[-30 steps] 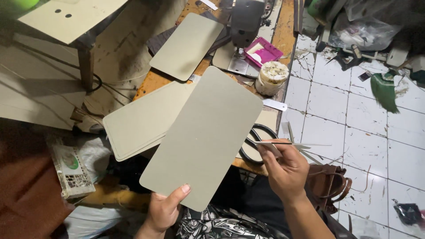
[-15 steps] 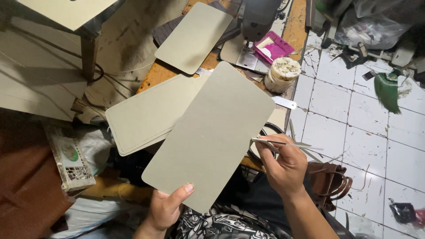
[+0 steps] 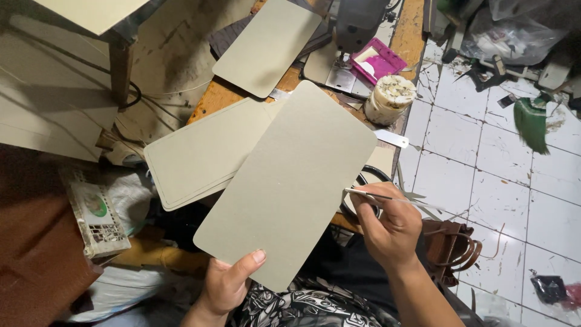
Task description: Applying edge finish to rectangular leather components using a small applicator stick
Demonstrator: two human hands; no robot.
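My left hand (image 3: pixel 229 284) grips the near corner of a long grey-green board (image 3: pixel 290 181) with rounded corners, held tilted above the wooden table (image 3: pixel 212 97). My right hand (image 3: pixel 387 227) is beside the board's right edge, pinching a thin metal tool (image 3: pixel 387 197) whose tip touches or nearly touches that edge. A stack of similar boards (image 3: pixel 200 151) lies on the table under the held one.
Another board (image 3: pixel 266 45) lies farther back beside a sewing machine (image 3: pixel 357 24). A pink box (image 3: pixel 378 60), a round white tub (image 3: pixel 390 97) and a small metal blade (image 3: pixel 390 138) sit near the table edge. White tiled floor (image 3: pixel 484 175) at right holds a brown strap (image 3: pixel 451 251) and clutter.
The view has shifted slightly; the held board sits a little higher in frame. Both hands keep their grips, with the right hand still at the board's right edge.
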